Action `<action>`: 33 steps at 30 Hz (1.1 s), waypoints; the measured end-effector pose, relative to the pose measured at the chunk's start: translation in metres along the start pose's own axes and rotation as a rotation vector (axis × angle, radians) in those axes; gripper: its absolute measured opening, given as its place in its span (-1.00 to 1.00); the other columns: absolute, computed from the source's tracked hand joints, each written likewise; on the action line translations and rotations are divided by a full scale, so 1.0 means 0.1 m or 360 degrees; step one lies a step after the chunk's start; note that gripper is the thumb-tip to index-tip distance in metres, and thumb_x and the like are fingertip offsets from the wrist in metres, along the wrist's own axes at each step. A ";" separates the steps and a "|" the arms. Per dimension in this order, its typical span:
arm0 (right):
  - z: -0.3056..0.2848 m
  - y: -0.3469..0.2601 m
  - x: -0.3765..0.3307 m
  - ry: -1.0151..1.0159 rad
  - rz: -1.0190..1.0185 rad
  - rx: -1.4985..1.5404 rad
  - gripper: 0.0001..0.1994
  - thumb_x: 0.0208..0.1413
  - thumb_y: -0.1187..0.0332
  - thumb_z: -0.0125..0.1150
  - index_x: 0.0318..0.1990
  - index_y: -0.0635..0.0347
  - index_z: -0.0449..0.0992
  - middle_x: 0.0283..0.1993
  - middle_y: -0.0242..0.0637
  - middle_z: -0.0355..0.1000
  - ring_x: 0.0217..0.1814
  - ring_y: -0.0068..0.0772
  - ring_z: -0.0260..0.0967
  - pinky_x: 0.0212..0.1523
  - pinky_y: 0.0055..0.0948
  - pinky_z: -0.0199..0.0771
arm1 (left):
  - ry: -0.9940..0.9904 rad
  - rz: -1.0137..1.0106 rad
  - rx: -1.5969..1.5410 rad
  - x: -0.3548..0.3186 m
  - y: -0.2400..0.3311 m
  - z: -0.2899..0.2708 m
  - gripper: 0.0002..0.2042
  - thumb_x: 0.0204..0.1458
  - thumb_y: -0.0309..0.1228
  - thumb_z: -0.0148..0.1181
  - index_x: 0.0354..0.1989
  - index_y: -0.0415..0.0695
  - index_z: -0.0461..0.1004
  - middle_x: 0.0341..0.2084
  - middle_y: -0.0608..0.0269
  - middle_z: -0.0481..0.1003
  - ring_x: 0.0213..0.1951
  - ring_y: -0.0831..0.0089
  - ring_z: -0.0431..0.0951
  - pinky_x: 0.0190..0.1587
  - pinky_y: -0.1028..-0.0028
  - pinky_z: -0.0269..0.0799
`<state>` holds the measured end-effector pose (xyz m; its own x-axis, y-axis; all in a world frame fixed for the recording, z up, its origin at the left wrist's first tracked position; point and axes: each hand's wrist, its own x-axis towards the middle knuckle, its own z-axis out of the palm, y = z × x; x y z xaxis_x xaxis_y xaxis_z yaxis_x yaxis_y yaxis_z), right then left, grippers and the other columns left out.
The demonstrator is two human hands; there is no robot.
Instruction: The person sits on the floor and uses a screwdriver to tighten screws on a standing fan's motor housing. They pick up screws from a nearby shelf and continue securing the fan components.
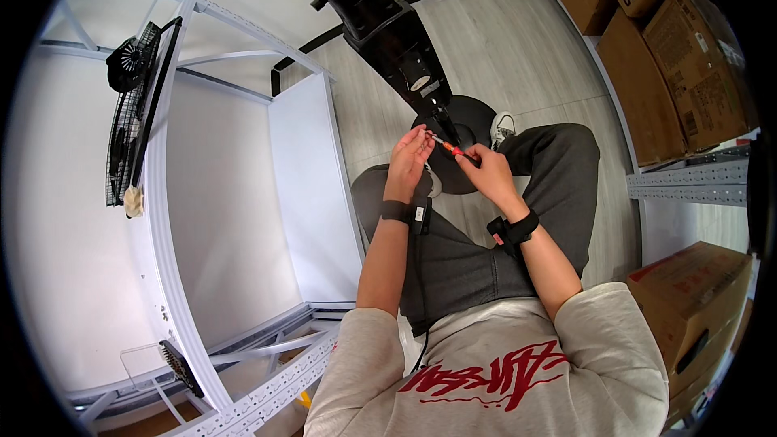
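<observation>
Screwdriver (pixel 455 150), one, red-orange and black handle with a slim shaft. Location: between the two hands, over the round black base (pixel 479 117) of a stand. Long axis: slanting, handle end toward the lower right, shaft pointing to the upper left, at the left hand's fingertips.

Right hand (pixel 490 176): thumb and fingers clamped on the rear of the handle.

Left hand (pixel 408 160): thumb and fingertips drawn close together about the shaft's tip; whether they grip it or some small part, cannot tell.

Wristbands, two, black: one on the left wrist (pixel 409 214), one on the right (pixel 515 231).

Stand column (pixel 401 40), black, tilted, its narrow lower end just beyond the screwdriver tip.

Trousered legs (pixel 562 174), grey, bent, flanking the base.

Floor (pixel 518 48), grey, wood-look: open stretch between base and right-hand shelving, narrower strip toward the left.

Metal rack (pixel 164 275), pale, well apart to the left; its side panel (pixel 307 186) edges the floor strip.

Cardboard boxes (pixel 692 73), brown, stacked on the right-hand shelving.
</observation>
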<state>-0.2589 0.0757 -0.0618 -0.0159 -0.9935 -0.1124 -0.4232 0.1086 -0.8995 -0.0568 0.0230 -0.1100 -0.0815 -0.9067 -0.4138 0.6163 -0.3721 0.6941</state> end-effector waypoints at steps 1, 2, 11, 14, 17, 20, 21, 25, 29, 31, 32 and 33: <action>0.00 0.00 0.00 -0.0010 0.0006 -0.0003 -0.68 0.04 0.15 0.31 -0.33 0.30 0.55 -0.49 -0.05 0.50 -0.41 -0.02 0.51 -0.39 -0.23 0.43 | 0.0008 -0.0005 0.0005 0.01 0.00 -0.01 -0.83 0.20 -0.47 0.13 -0.11 -0.28 0.46 -0.30 0.22 0.51 -0.22 0.47 0.52 -0.03 0.48 0.49; 0.01 0.00 0.00 -0.0021 0.0013 -0.0006 -0.68 0.04 0.15 0.31 -0.33 0.30 0.54 -0.49 -0.05 0.50 -0.42 -0.03 0.51 -0.39 -0.23 0.43 | -0.0005 -0.0019 0.0010 0.01 -0.01 -0.03 -0.84 0.20 -0.47 0.13 -0.12 -0.28 0.46 -0.30 0.22 0.51 -0.23 0.48 0.52 -0.04 0.48 0.49; -0.01 0.05 0.00 -0.0007 -0.0019 0.0012 -0.67 0.04 0.15 0.31 -0.34 0.32 0.54 -0.52 -0.04 0.48 -0.45 -0.05 0.50 -0.41 -0.25 0.40 | -0.0052 -0.0079 -0.0001 0.01 0.01 0.00 -0.86 0.20 -0.46 0.13 -0.15 -0.27 0.46 -0.33 0.22 0.50 -0.27 0.49 0.51 -0.10 0.49 0.49; 0.00 0.07 0.01 0.0011 -0.0038 0.0024 -0.67 0.04 0.15 0.31 -0.33 0.31 0.56 -0.51 -0.05 0.49 -0.45 -0.08 0.50 -0.41 -0.26 0.40 | -0.0072 -0.0089 -0.0009 0.03 0.01 -0.02 -0.86 0.20 -0.45 0.13 -0.17 -0.27 0.46 -0.35 0.22 0.50 -0.27 0.48 0.51 -0.12 0.49 0.49; 0.00 0.07 0.01 -0.0019 -0.0014 0.0059 -0.67 0.03 0.14 0.32 -0.33 0.30 0.57 -0.50 -0.07 0.50 -0.45 -0.12 0.50 -0.41 -0.29 0.41 | -0.0124 -0.0094 -0.0043 0.04 0.03 -0.05 -0.87 0.21 -0.45 0.12 -0.19 -0.26 0.46 -0.36 0.22 0.50 -0.27 0.46 0.51 -0.15 0.48 0.47; -0.02 0.07 0.02 -0.0099 0.0080 0.0114 -0.67 0.03 0.14 0.32 -0.32 0.29 0.58 -0.50 -0.10 0.51 -0.45 -0.15 0.50 -0.40 -0.31 0.42 | -0.0204 -0.0083 -0.0087 0.04 0.03 -0.07 -0.88 0.21 -0.45 0.11 -0.20 -0.27 0.46 -0.35 0.21 0.50 -0.27 0.44 0.51 -0.16 0.47 0.46; -0.02 0.07 0.02 -0.0131 0.0119 0.0135 -0.68 0.03 0.14 0.32 -0.32 0.28 0.59 -0.49 -0.11 0.51 -0.45 -0.16 0.51 -0.40 -0.32 0.42 | -0.0215 -0.0082 -0.0091 0.05 0.03 -0.07 -0.88 0.22 -0.46 0.10 -0.20 -0.27 0.46 -0.35 0.21 0.50 -0.27 0.44 0.51 -0.16 0.47 0.45; -0.03 0.05 0.01 -0.0104 0.0072 0.0116 -0.68 0.02 0.14 0.33 -0.32 0.27 0.59 -0.48 -0.12 0.52 -0.44 -0.17 0.51 -0.38 -0.32 0.43 | -0.0266 -0.0098 -0.0087 0.05 0.04 -0.09 -0.88 0.22 -0.47 0.09 -0.21 -0.27 0.45 -0.34 0.20 0.49 -0.25 0.44 0.51 -0.16 0.47 0.44; -0.09 0.04 0.00 -0.0053 0.0029 0.0009 -0.71 0.01 0.14 0.34 -0.31 0.21 0.59 -0.45 -0.12 0.52 -0.39 -0.17 0.52 -0.35 -0.30 0.44 | -0.0223 -0.0137 0.0102 0.03 0.09 -0.07 -0.86 0.21 -0.45 0.11 -0.19 -0.28 0.46 -0.35 0.24 0.50 -0.27 0.49 0.50 -0.18 0.52 0.43; -0.09 0.05 0.00 -0.0015 0.0001 -0.0069 -0.73 0.00 0.15 0.35 -0.31 0.17 0.59 -0.43 -0.13 0.52 -0.36 -0.16 0.52 -0.33 -0.29 0.45 | -0.0174 -0.0122 0.0307 0.04 0.13 -0.06 -0.85 0.20 -0.44 0.13 -0.17 -0.28 0.46 -0.36 0.25 0.50 -0.29 0.51 0.50 -0.19 0.56 0.42; -0.09 0.05 0.01 0.0016 -0.0032 -0.0122 -0.74 0.00 0.16 0.36 -0.31 0.16 0.59 -0.43 -0.13 0.52 -0.35 -0.15 0.52 -0.32 -0.29 0.45 | -0.0164 -0.0121 0.0382 0.04 0.14 -0.05 -0.84 0.19 -0.43 0.14 -0.17 -0.28 0.46 -0.37 0.25 0.50 -0.29 0.52 0.50 -0.20 0.57 0.41; -0.08 0.07 0.01 0.0050 -0.0062 -0.0175 -0.75 -0.01 0.16 0.36 -0.31 0.14 0.60 -0.42 -0.13 0.52 -0.34 -0.14 0.51 -0.31 -0.28 0.45 | -0.0156 -0.0123 0.0458 0.04 0.15 -0.04 -0.83 0.19 -0.42 0.15 -0.17 -0.28 0.47 -0.37 0.26 0.50 -0.30 0.53 0.50 -0.21 0.58 0.41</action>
<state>-0.2690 0.0754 -0.0644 -0.0248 -0.9977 -0.0634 -0.5210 0.0670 -0.8509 -0.0448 0.0146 -0.1034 -0.2034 -0.8831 -0.4228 0.3592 -0.4690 0.8068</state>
